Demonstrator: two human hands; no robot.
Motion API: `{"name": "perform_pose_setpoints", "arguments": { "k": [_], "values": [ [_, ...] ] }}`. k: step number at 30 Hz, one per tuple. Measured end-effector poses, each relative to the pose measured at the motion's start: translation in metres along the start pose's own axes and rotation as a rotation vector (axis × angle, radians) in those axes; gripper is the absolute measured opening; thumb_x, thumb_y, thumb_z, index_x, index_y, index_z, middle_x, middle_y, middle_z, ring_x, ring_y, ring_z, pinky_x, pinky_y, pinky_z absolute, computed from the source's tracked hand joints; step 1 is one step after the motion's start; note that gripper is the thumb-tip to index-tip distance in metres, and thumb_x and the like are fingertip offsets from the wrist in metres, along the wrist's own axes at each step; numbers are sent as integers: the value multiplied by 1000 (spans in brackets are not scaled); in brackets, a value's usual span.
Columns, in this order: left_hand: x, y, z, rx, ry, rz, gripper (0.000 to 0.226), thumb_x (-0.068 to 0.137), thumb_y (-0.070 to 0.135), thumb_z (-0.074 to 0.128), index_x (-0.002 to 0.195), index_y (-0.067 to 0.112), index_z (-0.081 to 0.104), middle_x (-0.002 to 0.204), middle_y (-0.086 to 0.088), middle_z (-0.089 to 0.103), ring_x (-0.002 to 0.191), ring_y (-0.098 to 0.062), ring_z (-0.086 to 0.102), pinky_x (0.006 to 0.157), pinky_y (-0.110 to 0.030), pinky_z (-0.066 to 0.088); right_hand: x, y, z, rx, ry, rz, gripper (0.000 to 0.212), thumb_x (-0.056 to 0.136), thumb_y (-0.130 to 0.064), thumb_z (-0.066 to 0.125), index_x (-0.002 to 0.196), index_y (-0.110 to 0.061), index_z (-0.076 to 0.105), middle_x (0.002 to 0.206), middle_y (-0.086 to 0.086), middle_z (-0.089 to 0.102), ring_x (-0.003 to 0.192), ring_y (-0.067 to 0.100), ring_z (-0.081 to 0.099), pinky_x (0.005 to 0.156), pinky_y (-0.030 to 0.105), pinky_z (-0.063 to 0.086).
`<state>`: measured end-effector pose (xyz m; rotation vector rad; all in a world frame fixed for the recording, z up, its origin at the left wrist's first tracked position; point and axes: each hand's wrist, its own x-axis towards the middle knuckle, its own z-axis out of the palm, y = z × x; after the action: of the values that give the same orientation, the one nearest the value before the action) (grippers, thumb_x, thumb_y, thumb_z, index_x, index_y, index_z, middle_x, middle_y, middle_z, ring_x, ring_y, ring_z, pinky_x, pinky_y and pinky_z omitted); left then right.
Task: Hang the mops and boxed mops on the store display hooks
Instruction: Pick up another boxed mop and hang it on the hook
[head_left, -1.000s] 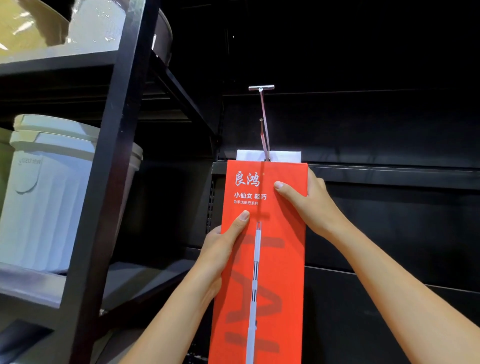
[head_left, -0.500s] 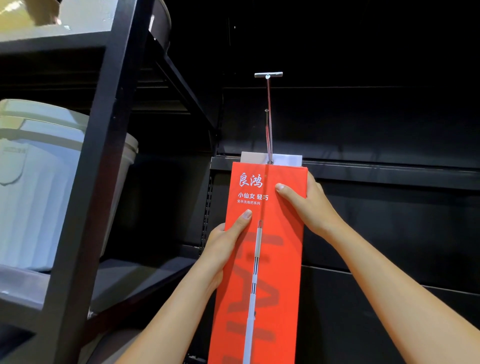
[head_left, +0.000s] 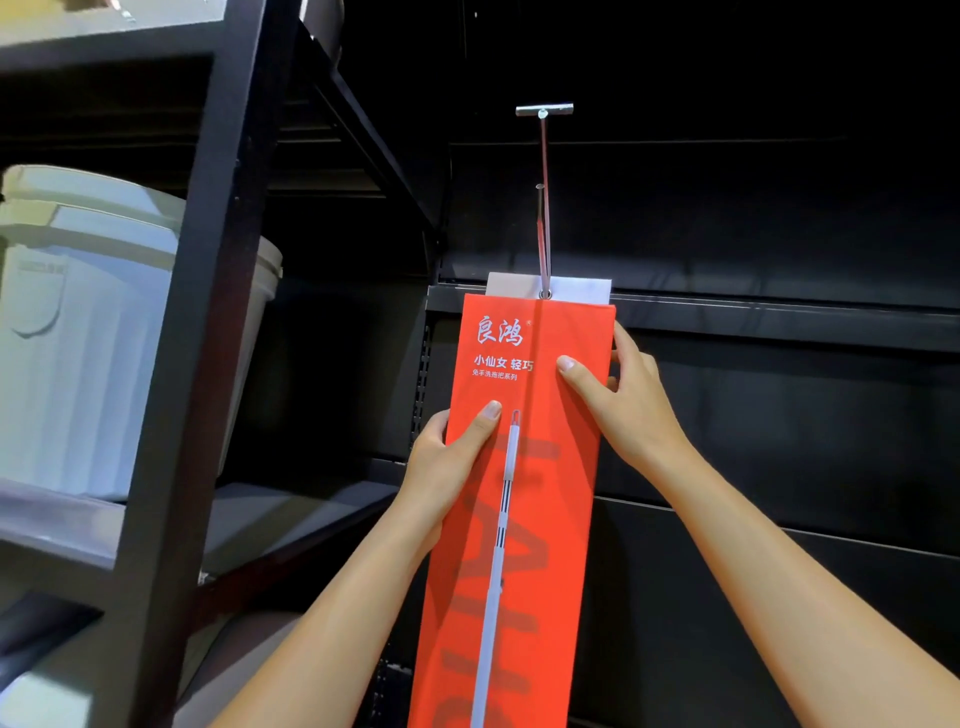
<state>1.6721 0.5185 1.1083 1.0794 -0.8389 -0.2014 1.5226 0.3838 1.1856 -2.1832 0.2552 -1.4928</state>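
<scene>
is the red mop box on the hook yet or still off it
On it: the display hook passes through the hole atop the red mop box.

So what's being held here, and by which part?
The tall red mop box, gripped in its upper part by both hands: left hand on the left edge, right hand on the right edge, thumbs across the front. Its top meets the display hook.

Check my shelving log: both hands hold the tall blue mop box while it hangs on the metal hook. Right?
Not quite. In the head view the tall mop box is red, not blue. The left hand and right hand do hold it on the metal hook.
</scene>
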Motion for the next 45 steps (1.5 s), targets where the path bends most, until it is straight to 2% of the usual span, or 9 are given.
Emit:
{"name": "perform_pose_setpoints", "arguments": {
  "k": [5,12,18,23,28,33,38,41,45],
  "values": [
    [-8,-8,-1,89,43,81,71,73,73,79,129,34,63,116,8,77,98,-12,78,92,-45,64,-22,7,8,35,10,45,70,91,-59,64,152,-45,34,139,-3,47,108,-1,53,97,33,46],
    [-22,-35,-6,166,109,166,58,86,60,75,136,36,59,122,13,73,108,-6,72,97,-43,61,-62,30,22,50,32,110,73,92,-59,62,155,-39,30,146,-6,42,128,8,53,107,43,50],
    [-52,-60,-14,344,98,242,65,91,46,75,147,46,42,139,18,59,125,-3,61,104,-40,55,-117,54,30,-9,-42,186,70,92,-58,61,152,-42,31,145,-12,42,125,6,54,102,40,53],
    [-118,-104,-34,581,75,152,77,93,33,74,153,50,29,153,13,45,139,-8,48,112,-46,49,-202,76,20,-115,-168,318,69,95,-48,63,155,-34,30,153,-10,35,130,9,50,101,32,47],
    [-206,-166,-40,759,63,-59,88,91,25,77,162,25,26,161,-3,39,150,-24,34,123,-47,33,-322,111,-19,-274,-298,462,65,96,-48,61,153,-36,31,154,-10,33,136,11,48,109,39,48],
    [-315,-226,-19,957,-200,-163,80,94,33,74,160,19,31,163,-3,39,153,-27,31,124,-48,33,-457,136,-85,-420,-393,677,65,96,-47,59,153,-32,32,156,-7,32,138,15,45,108,43,47],
    [-435,-262,46,1109,-574,-112,78,95,46,68,161,22,33,167,-4,35,157,-26,27,124,-43,31,-594,132,-175,-492,-452,876,63,97,-45,58,152,-27,33,155,1,35,139,24,45,110,40,43],
    [-508,-268,102,1121,-783,-96,78,95,48,67,161,24,33,167,-2,33,157,-26,27,123,-41,32,-676,122,-238,-519,-480,985,66,93,-47,56,151,-23,36,148,2,37,138,27,44,111,41,42],
    [-598,-276,178,1071,-1043,-30,79,91,53,65,159,21,38,164,-7,39,152,-33,36,119,-50,40,-767,92,-325,-562,-462,1166,68,95,-50,52,154,-23,32,149,0,32,138,26,41,105,39,44]
  ]
}}
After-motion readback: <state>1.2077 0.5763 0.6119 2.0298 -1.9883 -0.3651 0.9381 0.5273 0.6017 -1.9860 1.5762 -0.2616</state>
